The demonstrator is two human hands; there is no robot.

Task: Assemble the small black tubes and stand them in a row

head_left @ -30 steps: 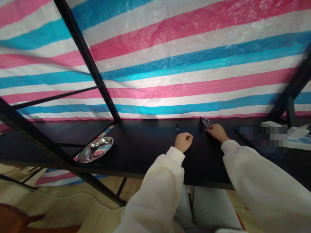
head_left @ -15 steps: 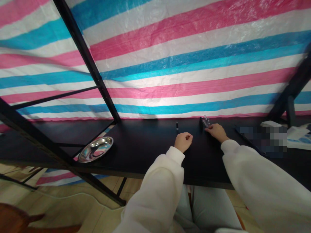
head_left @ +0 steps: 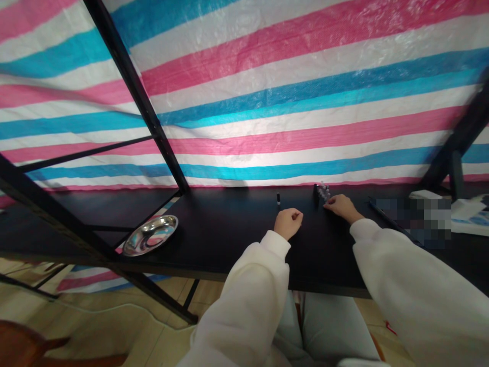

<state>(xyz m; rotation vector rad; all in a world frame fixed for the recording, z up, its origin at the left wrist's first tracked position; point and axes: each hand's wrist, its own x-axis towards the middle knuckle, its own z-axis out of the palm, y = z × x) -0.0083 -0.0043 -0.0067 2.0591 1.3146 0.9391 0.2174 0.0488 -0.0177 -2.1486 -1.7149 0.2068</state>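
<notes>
My left hand [head_left: 288, 223] is above the black tabletop with its fingers curled closed; whatever they hold, if anything, is hidden. Just beyond it stands a small black cylinder with a pale band [head_left: 278, 199]. To the right, my right hand [head_left: 343, 208] has thumb and forefinger pinched together, low by the near edge of a cluster of small shiny, clear-grey pieces [head_left: 324, 192]. Whether a small piece sits in that pinch I cannot make out. A small upright black object [head_left: 316, 191] is against the cluster's left side.
An oval metal dish [head_left: 151, 235] lies on the left of the black table [head_left: 221, 229], beside a black metal frame [head_left: 143, 102]. At the right are a blurred-out patch [head_left: 412, 221] and white packaging [head_left: 471, 214]. Striped plastic sheeting [head_left: 290, 102] hangs behind.
My right hand has shifted slightly right, a little away from the cluster, still pinched. The left hand stays where it was.
</notes>
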